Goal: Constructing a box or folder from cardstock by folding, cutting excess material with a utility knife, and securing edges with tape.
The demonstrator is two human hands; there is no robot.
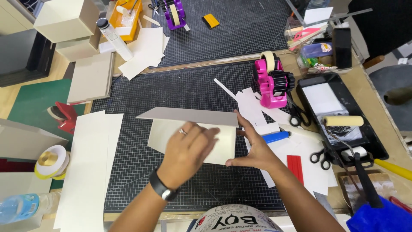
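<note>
On the dark gridded cutting mat [141, 180], taken as the landmark for every entry, items read left to right.

Left of the mat: tall cream card sheets [88, 163] lapping its left edge; beyond them a yellow tape roll [50, 161] and a red tool [66, 117], partly hidden.

Mat centre: folded card piece [193, 129], one cream panel lying flat, one grey panel [189, 115] raised along a crease at the panel's far edge. Judged light, thin and fairly stiff; likely to crease or dent if pinched hard, and smooth enough to slide on the mat. Best taken at the edges or pressed flat with an open palm near the fold.

Left hand [189, 150]: laid palm-down on the cream panel, fingers spread and flat, pressing rather than closing round anything; ring and dark wristband visible.

Right hand [253, 148]: at the card's right edge, grip open wide, thumb at the near corner and fingers at the upper corner by the fold, bracing the edge without enclosing it.

Right part of the mat: white paper offcuts [251, 107], a blue pen-like tool [275, 137] and a pink tape dispenser [270, 81].

Right of the mat, on the worktop [377, 99]: black scissors [296, 116], a black tray [339, 116] holding a small paint roller [343, 121], and red strips [295, 166].
</note>
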